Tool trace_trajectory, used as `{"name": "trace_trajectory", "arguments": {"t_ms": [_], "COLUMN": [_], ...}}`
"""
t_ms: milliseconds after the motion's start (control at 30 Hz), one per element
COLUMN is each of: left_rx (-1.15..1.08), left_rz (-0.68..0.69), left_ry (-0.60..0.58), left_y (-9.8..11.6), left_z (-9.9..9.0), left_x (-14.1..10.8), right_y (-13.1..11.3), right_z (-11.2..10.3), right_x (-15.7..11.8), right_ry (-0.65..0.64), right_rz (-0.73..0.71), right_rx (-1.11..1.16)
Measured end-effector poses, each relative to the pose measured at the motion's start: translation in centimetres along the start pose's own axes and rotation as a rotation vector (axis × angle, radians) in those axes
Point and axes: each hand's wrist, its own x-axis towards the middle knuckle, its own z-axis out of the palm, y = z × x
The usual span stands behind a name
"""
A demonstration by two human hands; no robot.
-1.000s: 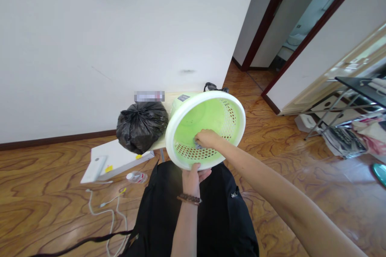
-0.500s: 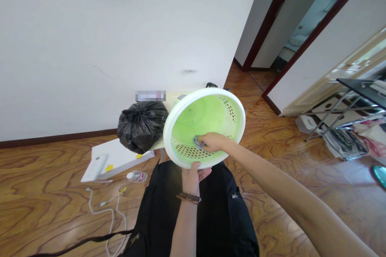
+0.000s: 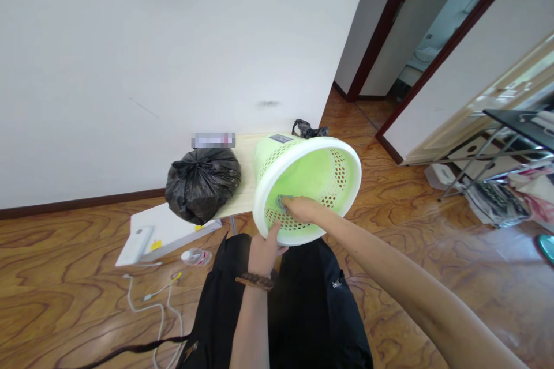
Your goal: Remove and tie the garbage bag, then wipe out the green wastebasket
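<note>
A light green plastic wastebasket (image 3: pixel 311 170) with a white rim and rows of holes is tilted on its side, its mouth facing me. My left hand (image 3: pixel 263 251) grips the near lower rim, thumb over the edge and fingers beneath. Inside the basket, my right hand (image 3: pixel 300 209) is closed on a crumpled grey cloth (image 3: pixel 282 203), which lies against the lower left inner wall. Part of the cloth is hidden by the fingers. Behind the basket is a pale wooden table (image 3: pixel 247 176).
A full black garbage bag (image 3: pixel 203 184) sits on the table's left, with another black plastic bag (image 3: pixel 309 128) at the back right. On the floor are a white box (image 3: pixel 173 230), a clear bottle (image 3: pixel 197 256) and white cables (image 3: pixel 162 305). A folding table (image 3: pixel 519 127) stands right.
The basket has turned and shifted right, so its outer left side and label now show. My left hand moved slightly left on the rim. The cloth stays inside in my right hand.
</note>
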Motion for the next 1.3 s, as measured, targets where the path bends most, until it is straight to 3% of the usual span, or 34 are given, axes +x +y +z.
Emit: {"name": "trace_trajectory", "arguments": {"t_ms": [133,300,600,733,867,967,1067,1133,1300], "left_rx": [0.098,0.272,0.248,0.221,0.201,0.196,0.184,0.167,0.167], "left_rz": [-0.033,0.162,0.001,0.031,0.034,0.024,0.026,0.018,-0.007], "left_ry": [-0.064,0.013,-0.074,-0.091,-0.093,-0.065,-0.031,-0.021,-0.054], "left_y": [-0.3,0.1,1.0,0.8,-0.1,-0.6,-0.7,-0.7,-0.4], "left_z": [-0.4,-1.4,-1.3,-1.3,-0.9,-0.9,-0.9,-0.7,-0.2], "left_x": [0.5,0.8,-0.4,-0.3,0.0,0.2,0.3,0.2,0.0], "right_y": [0.5,0.9,0.9,0.3,0.3,1.9,4.1,4.7,1.1], "right_z": [0.2,1.5,2.0,2.1,2.9,2.8,1.9,1.4,2.6], "right_x": [-0.1,-0.3,0.5,0.4,1.0,1.6,1.9,2.1,3.5], "right_ry": [-0.004,0.022,0.182,0.198,0.200,0.164,0.253,0.321,0.278], "right_rz": [0.052,0.103,-0.003,-0.016,0.050,0.116,0.267,0.289,0.105], "right_rx": [-0.007,0.017,0.067,0.147,0.134,0.024,-0.025,0.069,0.313]}}
